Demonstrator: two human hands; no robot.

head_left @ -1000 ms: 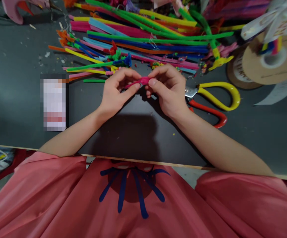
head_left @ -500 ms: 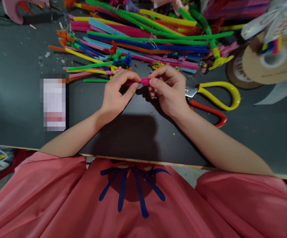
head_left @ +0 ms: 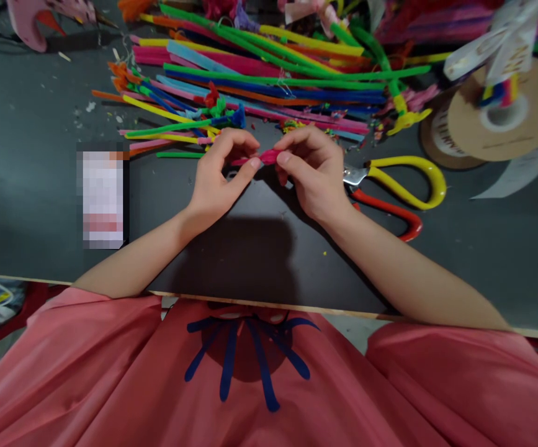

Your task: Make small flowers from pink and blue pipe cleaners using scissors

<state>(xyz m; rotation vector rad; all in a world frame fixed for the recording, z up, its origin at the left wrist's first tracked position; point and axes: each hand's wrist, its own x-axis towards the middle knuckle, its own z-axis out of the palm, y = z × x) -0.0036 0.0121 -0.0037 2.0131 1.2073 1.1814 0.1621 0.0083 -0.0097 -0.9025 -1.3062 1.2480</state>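
A short pink pipe cleaner piece (head_left: 264, 158) is pinched between both hands just above the dark table (head_left: 26, 205). My left hand (head_left: 217, 180) grips its left end with thumb and fingers closed. My right hand (head_left: 315, 174) pinches its right, bunched end between thumb and forefinger. Both forearms rest on the table. Right behind the hands lies a heap of pipe cleaners (head_left: 269, 81) in several colours.
Scissors with a yellow and a red handle (head_left: 399, 192) lie just right of my right hand. Cardboard ribbon spools (head_left: 496, 118) stand at the far right. A blurred-out phone-sized object (head_left: 102, 197) lies on the left. Small scraps dot the table.
My fingers have shifted slightly on the pink piece, turning it between the hands. The whole view has moved a little; the hands stay in the same place.
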